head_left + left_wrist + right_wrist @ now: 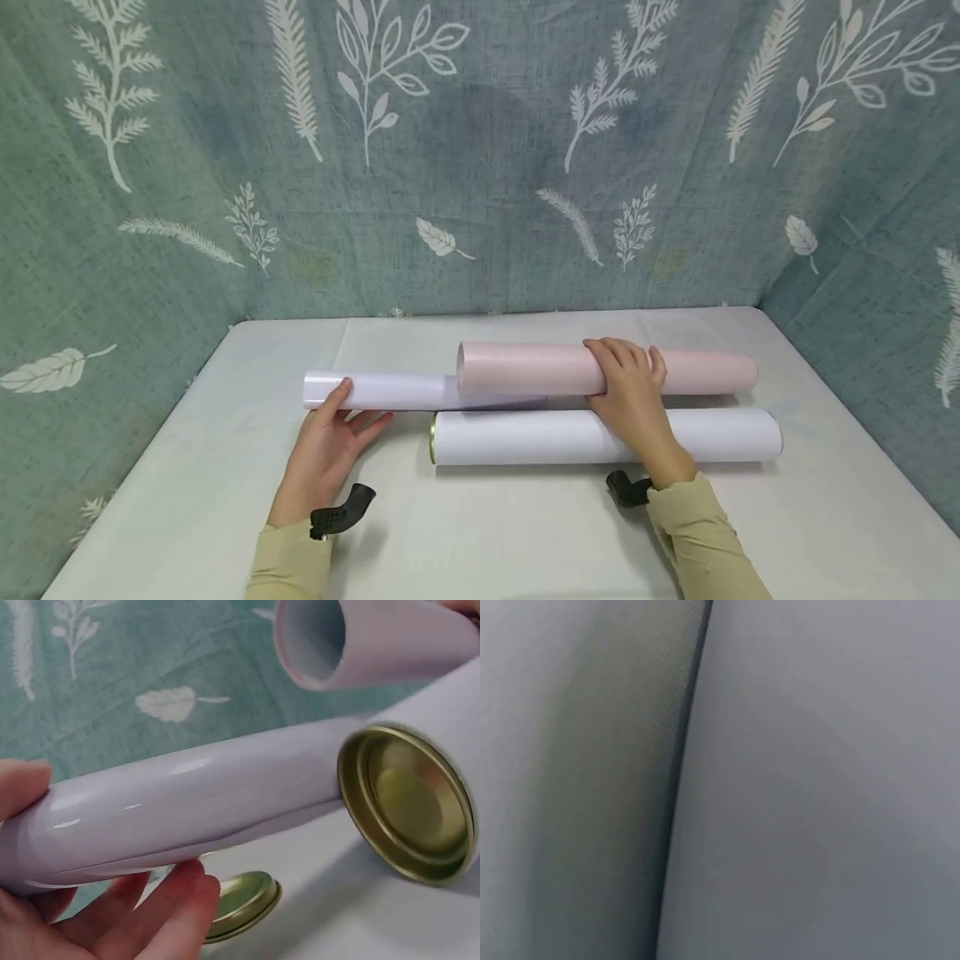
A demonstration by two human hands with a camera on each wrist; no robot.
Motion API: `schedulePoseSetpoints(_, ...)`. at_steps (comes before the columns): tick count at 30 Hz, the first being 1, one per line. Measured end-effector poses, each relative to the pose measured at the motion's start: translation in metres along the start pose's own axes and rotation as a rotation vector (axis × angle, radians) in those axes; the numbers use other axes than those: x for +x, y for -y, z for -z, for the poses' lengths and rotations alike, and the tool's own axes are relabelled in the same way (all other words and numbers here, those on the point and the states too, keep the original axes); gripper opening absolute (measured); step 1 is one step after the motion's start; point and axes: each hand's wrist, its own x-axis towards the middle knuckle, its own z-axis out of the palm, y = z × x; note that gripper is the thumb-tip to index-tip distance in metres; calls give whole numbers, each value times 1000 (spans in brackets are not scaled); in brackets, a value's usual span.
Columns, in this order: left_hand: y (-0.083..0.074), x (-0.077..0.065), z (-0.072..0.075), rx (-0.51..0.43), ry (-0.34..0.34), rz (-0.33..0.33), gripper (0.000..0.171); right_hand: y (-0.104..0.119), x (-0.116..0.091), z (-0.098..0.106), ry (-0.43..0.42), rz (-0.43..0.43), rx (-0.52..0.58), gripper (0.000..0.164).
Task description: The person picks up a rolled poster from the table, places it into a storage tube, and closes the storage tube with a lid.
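Observation:
My left hand (322, 450) holds a glossy white rolled sheet (390, 390) near its left end, thumb on top and fingers below. The sheet's long loose edge shows in the left wrist view. Farther right, my right hand (633, 396) grips a pale pink roll (525, 368) from above. The pink roll's open hollow end (311, 641) faces left and overlaps the white roll in the head view. In front lies a thick white tube (517, 437), crossed by my right wrist. Its left end carries a gold metal rim (409, 806).
A round gold lid (244, 904) is partly hidden behind my left fingers. The white-covered table (480, 533) meets green leaf-patterned cloth (480, 167) at the back and sides. Close, blurred pale surfaces fill the right wrist view.

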Motion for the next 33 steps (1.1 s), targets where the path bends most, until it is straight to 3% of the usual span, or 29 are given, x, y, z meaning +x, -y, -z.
schedulePoseSetpoints(5,-2,-1,-3,151,-114,22,47,1,-1,-2,4,-5,-2,77)
schedulePoseSetpoints(8,-3,0,-3,147,-141,24,47,1,0,-2,0,-2,-2,77)
schedulePoseSetpoints(15,-4,-2,-2,36,-150,-32,48,0,-1,-1,-1,0,12,75)
schedulePoseSetpoints(20,-4,-1,-2,-132,-122,-111,48,-2,-1,-1,-5,0,12,75)
schedulePoseSetpoints(24,-4,1,-2,-240,-80,-110,50,-4,0,-3,-17,0,4,74)
schedulePoseSetpoints(29,-4,1,-1,-295,-79,-135,48,-5,0,-4,-21,4,8,72)
schedulePoseSetpoints(33,-5,1,-1,-284,-87,-185,40,-4,2,-4,-26,9,10,73)
